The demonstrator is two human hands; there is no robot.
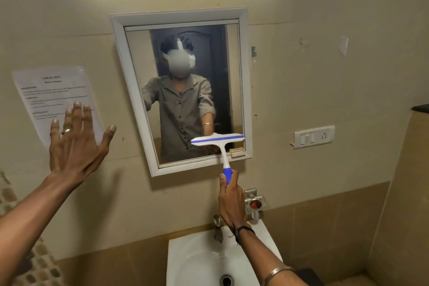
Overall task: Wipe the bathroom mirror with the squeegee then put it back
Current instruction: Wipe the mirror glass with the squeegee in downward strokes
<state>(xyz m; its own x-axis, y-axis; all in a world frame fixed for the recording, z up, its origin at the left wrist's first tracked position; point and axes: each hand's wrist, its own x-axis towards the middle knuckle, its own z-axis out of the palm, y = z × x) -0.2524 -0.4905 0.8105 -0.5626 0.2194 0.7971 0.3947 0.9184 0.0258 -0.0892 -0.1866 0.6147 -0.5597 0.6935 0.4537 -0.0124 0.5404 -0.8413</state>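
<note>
A white-framed mirror hangs on the beige wall straight ahead. The white squeegee with a blue strip lies with its blade against the glass at the lower right corner. My right hand grips its blue handle from below the frame. Left of the mirror, my left hand is raised with the fingers spread and nothing in it, in front of a paper sheet. The glass reflects a person in a grey shirt.
A white sink with a tap stands directly below the mirror. A metal soap holder is fixed right of my hand, a switch plate further right. A printed sheet is taped on the left wall.
</note>
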